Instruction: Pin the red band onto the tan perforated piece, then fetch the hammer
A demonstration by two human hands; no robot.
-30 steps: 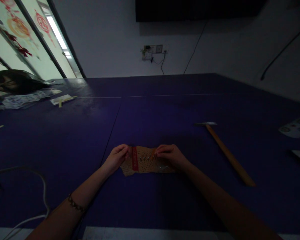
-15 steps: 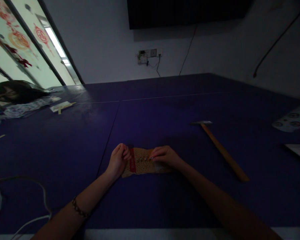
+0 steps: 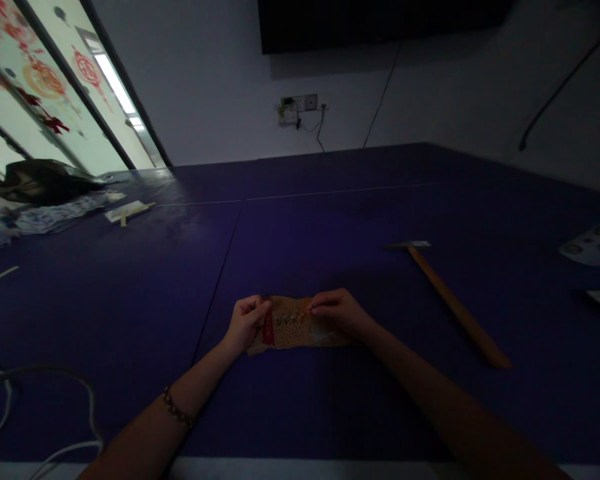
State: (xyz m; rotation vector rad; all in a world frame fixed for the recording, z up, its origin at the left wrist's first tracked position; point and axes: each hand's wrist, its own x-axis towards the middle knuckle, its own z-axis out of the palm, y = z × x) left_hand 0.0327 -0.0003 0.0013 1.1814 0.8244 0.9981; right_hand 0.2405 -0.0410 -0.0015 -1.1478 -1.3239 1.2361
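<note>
A tan dotted packet [image 3: 291, 333] with a red band near its left end lies flat on the purple table [image 3: 300, 253]. Several small shiny pieces [image 3: 290, 320] form a row across its middle. My left hand [image 3: 247, 325] is closed over the packet's left end, thumb against the fingers beside the red band; whatever it pinches is too small to name. Over the right part of the packet, my right hand [image 3: 341, 311] has thumb and fingertips pressed together at the right end of the row. What lies between those fingertips is hidden.
A hammer [image 3: 455, 303] with a wooden handle lies to the right. White and grey cables [image 3: 93, 407] curl at the lower left. Papers [image 3: 130, 211] and a dark bag [image 3: 40, 181] sit at the far left. A patterned white item [image 3: 595, 243] is at the right edge.
The fingers of my left hand have shifted, with the thumb now stretched towards the red band. My right hand has moved slightly up from the row. The whole view has shifted a little.
</note>
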